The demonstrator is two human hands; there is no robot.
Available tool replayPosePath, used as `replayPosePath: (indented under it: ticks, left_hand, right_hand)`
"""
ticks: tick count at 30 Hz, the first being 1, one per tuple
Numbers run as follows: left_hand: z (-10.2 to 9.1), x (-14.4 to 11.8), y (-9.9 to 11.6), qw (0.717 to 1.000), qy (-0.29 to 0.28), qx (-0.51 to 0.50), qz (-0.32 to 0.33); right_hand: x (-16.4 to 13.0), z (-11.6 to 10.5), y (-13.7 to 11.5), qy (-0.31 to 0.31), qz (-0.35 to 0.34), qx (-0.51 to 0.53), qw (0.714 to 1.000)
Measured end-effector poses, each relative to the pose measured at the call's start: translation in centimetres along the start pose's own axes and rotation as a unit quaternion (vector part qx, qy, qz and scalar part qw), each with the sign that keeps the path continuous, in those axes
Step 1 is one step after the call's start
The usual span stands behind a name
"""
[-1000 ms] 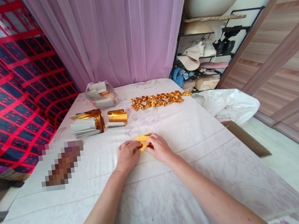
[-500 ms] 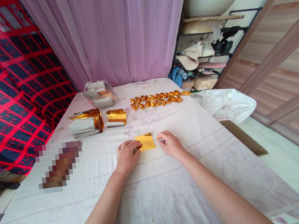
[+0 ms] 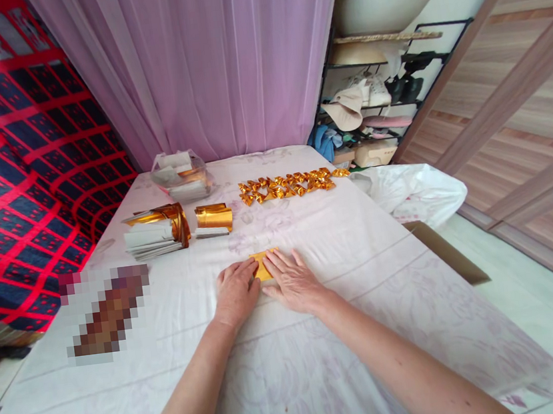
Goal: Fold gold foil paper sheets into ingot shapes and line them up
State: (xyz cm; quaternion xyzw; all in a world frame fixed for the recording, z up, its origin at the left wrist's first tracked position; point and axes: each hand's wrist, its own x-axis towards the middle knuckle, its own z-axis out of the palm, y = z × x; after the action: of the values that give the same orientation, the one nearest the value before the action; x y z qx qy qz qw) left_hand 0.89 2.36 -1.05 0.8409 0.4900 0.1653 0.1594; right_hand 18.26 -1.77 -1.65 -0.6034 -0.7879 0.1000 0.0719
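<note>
A sheet of gold foil paper (image 3: 262, 266) lies on the cloth-covered table in front of me, partly hidden under my hands. My left hand (image 3: 237, 291) grips its left edge, fingertips on top and the thumb close to the near edge. Flat across the right part of the paper rests my right hand (image 3: 293, 281), fingers stretched out and thumb apart. Beyond them stand two stacks of gold foil paper, a larger curled one (image 3: 156, 232) and a smaller one (image 3: 214, 220). Folded gold paper pieces (image 3: 287, 185) sit in two rows further back.
A clear plastic bag (image 3: 182, 176) with more paper stands at the table's back left. A blurred-out patch (image 3: 110, 311) covers something at left. Right of the table are a white plastic bag (image 3: 416, 193), a cardboard piece (image 3: 446, 253) and a shelf rack (image 3: 364, 62).
My right hand has moved left from beside the gold paper and now presses flat on it. The paper's visible part is smaller. My left hand has stayed at its left edge.
</note>
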Motion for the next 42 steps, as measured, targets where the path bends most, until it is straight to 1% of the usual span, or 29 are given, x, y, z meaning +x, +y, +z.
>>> replayPosePath:
  ticks: [6,9,11,14,16,18,22,27,32,37,42]
  left_hand:
    - [-0.3,0.0,0.2,1.000,-0.002,0.013,0.005]
    - [-0.6,0.1,0.2,0.999,-0.009,0.035,0.006]
    - [-0.8,0.3,0.1,0.999,-0.017,0.049,0.016]
    - [-1.0,0.4,-0.2,0.997,-0.022,0.061,0.034]
    - [-1.0,0.5,-0.4,0.997,-0.023,0.064,0.039]
    - [-1.0,0.5,-0.6,0.997,-0.025,0.061,0.040]
    - [-0.7,0.4,-1.2,0.998,-0.028,0.047,0.037]
    - [-0.6,0.4,-1.5,0.998,-0.044,0.041,0.030]
    - [-0.8,0.3,-1.2,0.997,-0.056,0.052,0.027]
    - [-0.7,-0.1,-0.8,0.996,-0.039,0.078,0.032]
    - [-0.4,-0.4,-0.6,0.992,-0.026,0.114,0.041]
  right_hand:
    - [-1.1,-0.6,2.2,0.006,0.050,-0.027,0.998]
    - [-1.5,-0.8,2.3,0.022,0.062,-0.031,0.997]
    - [-1.5,-0.8,1.6,0.049,0.048,-0.031,0.997]
    - [-1.1,-0.7,0.2,0.068,-0.015,-0.021,0.997]
    - [-0.6,-0.5,-0.5,0.053,-0.033,-0.010,0.998]
    - [-0.1,-0.3,-0.8,0.026,-0.032,0.000,0.999]
    - [0.1,-0.2,-0.1,-0.009,-0.021,-0.002,1.000]
    - [-1.1,-0.4,1.2,-0.009,-0.002,-0.009,1.000]
    - [-1.7,-0.3,1.7,-0.001,-0.002,-0.009,1.000]
    - [-1.7,0.0,1.6,0.021,-0.003,-0.005,1.000]
    - [-1.8,0.0,1.5,0.014,-0.002,0.003,1.000]
